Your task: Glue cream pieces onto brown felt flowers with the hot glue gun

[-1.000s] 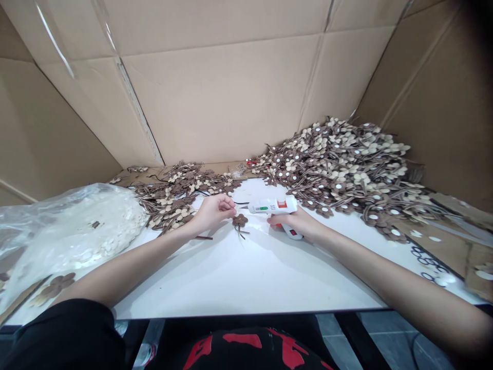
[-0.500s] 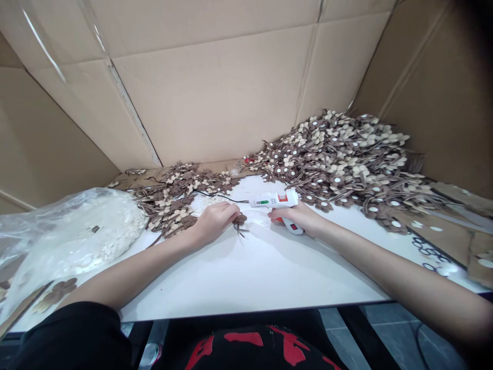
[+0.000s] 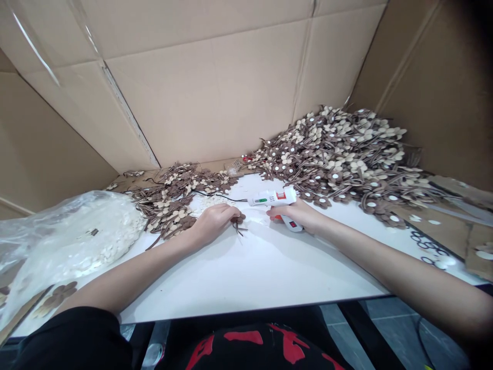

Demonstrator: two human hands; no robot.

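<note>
Between the fingertips of my left hand [image 3: 219, 220] is a brown fabric flower [image 3: 240, 219], its thin dark strands hanging toward the white tabletop [image 3: 246, 272]. The fingers are closed and cover part of the flower. My right hand [image 3: 300, 215] is wrapped round the handle of a white glue gun [image 3: 271, 197] with orange and green parts. The gun lies nearly level, its nozzle pointing left, just above and beyond the flower. I cannot tell whether the nozzle touches anything. Small white pieces [image 3: 210, 202] lie on the table behind my left hand.
A large heap of brown and cream flowers [image 3: 335, 154], many with white discs, fills the back right. A smaller pile [image 3: 173, 198] lies back left. A clear plastic bag of white pieces [image 3: 88, 231] sits at left. Cardboard walls [image 3: 215, 92] enclose the back and sides.
The whole view has shifted slightly. Both hands keep their grips, and the flower and glue gun stay in nearly the same places relative to each other.
</note>
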